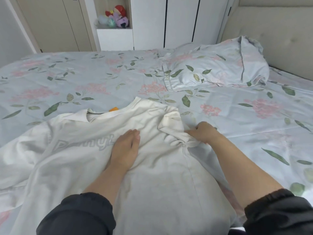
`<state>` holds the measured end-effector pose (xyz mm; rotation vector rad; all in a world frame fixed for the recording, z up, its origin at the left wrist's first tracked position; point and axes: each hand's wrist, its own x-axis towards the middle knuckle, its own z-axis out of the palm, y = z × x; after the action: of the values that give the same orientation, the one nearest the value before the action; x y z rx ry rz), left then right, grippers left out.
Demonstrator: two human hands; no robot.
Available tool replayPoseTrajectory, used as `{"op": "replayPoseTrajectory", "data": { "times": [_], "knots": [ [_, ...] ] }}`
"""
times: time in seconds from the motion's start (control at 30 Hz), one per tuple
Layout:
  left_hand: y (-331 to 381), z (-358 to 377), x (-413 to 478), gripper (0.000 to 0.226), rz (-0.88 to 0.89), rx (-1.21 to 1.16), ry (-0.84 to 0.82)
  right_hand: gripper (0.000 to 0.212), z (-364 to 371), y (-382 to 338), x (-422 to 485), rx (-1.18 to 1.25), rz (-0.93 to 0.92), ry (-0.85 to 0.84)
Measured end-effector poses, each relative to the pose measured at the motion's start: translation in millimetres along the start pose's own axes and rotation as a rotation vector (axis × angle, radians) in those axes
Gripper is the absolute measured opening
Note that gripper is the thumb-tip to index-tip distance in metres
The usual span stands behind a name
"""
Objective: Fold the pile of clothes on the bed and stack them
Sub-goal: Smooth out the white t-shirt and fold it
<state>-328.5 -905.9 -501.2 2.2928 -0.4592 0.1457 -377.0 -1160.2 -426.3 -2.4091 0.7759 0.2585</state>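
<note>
A white T-shirt [152,167] with pale grey lettering lies spread front-up on the floral bed sheet [84,77], its collar pointing away from me. An orange tag [113,109] shows at the neckline. My left hand [124,148] presses flat on the chest of the shirt, fingers straight and together. My right hand [202,132] grips the bunched right sleeve at the shirt's edge, fingers curled round the fabric. The shirt's left side lies rumpled toward the bed's near left.
A floral pillow [218,65] lies at the back right against a padded headboard [274,31]. White and beige wardrobe doors [181,22] stand beyond the bed, with plush toys [116,16] in a niche.
</note>
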Motion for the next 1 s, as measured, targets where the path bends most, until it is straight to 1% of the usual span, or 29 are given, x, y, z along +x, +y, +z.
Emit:
{"op": "replayPoseTrajectory", "data": {
  "times": [0.03, 0.07, 0.1, 0.13, 0.17, 0.2, 0.23, 0.27, 0.3, 0.33, 0.37, 0.4, 0.43, 0.47, 0.5, 0.53, 0.6, 0.63, 0.73, 0.77, 0.8, 0.87, 0.9, 0.93, 0.97, 1.0],
  "knots": [
    [-0.5, 0.6, 0.3, 0.035, 0.008, 0.009, 0.004, 0.03, 4.4, -1.3, 0.5, 0.097, -0.055, -0.007],
    [-1.0, 0.8, 0.4, 0.035, 0.012, 0.013, 0.011, 0.02, 6.9, -5.1, 0.6, 0.233, -0.141, 0.034],
    [-1.2, 0.9, 0.3, 0.035, 0.014, 0.015, 0.017, 0.016, 8.9, -10.1, -1.4, 0.349, -0.234, 0.117],
    [-1.3, 0.8, 0.0, 0.035, 0.017, 0.017, 0.022, 0.015, 9.5, -15.3, -5.0, 0.408, -0.335, 0.197],
    [-0.9, 0.5, -0.4, 0.036, 0.018, 0.017, 0.025, 0.015, 7.4, -19.3, -8.2, 0.415, -0.437, 0.212],
    [-0.3, 0.0, -0.4, 0.037, 0.018, 0.017, 0.029, 0.015, 5.1, -22.1, -12.4, 0.377, -0.526, 0.136],
    [0.1, -0.3, -0.4, 0.035, 0.016, 0.014, 0.032, 0.017, 3.9, -22.5, -16.8, 0.309, -0.561, -0.035],
    [0.4, -0.3, -0.3, 0.033, 0.014, 0.011, 0.035, 0.021, 2.9, -20.7, -20.1, 0.247, -0.537, -0.222],
    [0.4, -0.2, -0.3, 0.032, 0.013, 0.013, 0.037, 0.029, 2.7, -18.0, -21.2, 0.247, -0.484, -0.329],
    [0.4, 0.1, -0.1, 0.031, 0.018, 0.018, 0.037, 0.037, 4.1, -15.3, -18.3, 0.32, -0.418, -0.322],
    [0.7, 0.0, -0.2, 0.031, 0.025, 0.025, 0.036, 0.039, 7.2, -14.3, -14.1, 0.455, -0.33, -0.24],
    [0.9, 0.0, -0.3, 0.031, 0.032, 0.032, 0.035, 0.036, 11.7, -14.4, -9.5, 0.592, -0.24, -0.124],
    [1.2, -0.1, -0.6, 0.032, 0.036, 0.037, 0.034, 0.031, 16.3, -15.3, -5.8, 0.673, -0.161, -0.031],
    [1.6, -0.4, -0.8, 0.033, 0.039, 0.04, 0.031, 0.029, 19.5, -17.1, -2.2, 0.71, -0.095, 0.008],
    [2.6, -0.8, -1.4, 0.036, 0.042, 0.04, 0.029, 0.032, 21.1, -19.3, 1.2, 0.726, -0.048, -0.001],
    [3.4, -1.2, -1.8, 0.039, 0.048, 0.042, 0.032, 0.04, 21.7, -22.0, 4.0, 0.728, -0.013, -0.025],
    [3.9, -1.3, -1.9, 0.034, 0.047, 0.046, 0.04, 0.054, 21.8, -29.7, 8.1, 0.713, 0.044, -0.048],
    [3.8, -1.2, -1.7, 0.031, 0.042, 0.049, 0.043, 0.053, 23.0, -33.0, 10.3, 0.702, 0.055, -0.048],
    [2.6, -0.9, -1.8, 0.029, 0.043, 0.051, 0.054, 0.029, 22.9, -34.7, 16.6, 0.724, 0.001, -0.031],
    [2.0, -0.6, -1.7, 0.029, 0.048, 0.054, 0.056, 0.028, 18.4, -31.3, 21.3, 0.725, -0.036, 0.012],
    [1.7, -0.3, -1.6, 0.029, 0.053, 0.057, 0.057, 0.029, 11.4, -25.6, 27.3, 0.685, -0.074, 0.114],
    [1.1, 0.3, -0.8, 0.03, 0.055, 0.061, 0.058, 0.024, -7.7, -10.8, 38.0, 0.603, -0.117, 0.436],
    [1.4, 0.3, -1.1, 0.031, 0.053, 0.062, 0.056, 0.019, -16.5, -0.9, 42.5, 0.6, -0.094, 0.578],
    [2.3, 0.2, -1.6, 0.035, 0.053, 0.066, 0.051, 0.017, -22.3, 10.2, 47.7, 0.6, -0.054, 0.663],
    [3.5, -0.2, -2.1, 0.042, 0.061, 0.074, 0.046, 0.021, -25.6, 21.1, 52.3, 0.565, -0.01, 0.688],
    [4.4, -0.4, -2.5, 0.047, 0.07, 0.086, 0.04, 0.029, -26.6, 31.4, 56.3, 0.505, 0.037, 0.658]
  ]
}}
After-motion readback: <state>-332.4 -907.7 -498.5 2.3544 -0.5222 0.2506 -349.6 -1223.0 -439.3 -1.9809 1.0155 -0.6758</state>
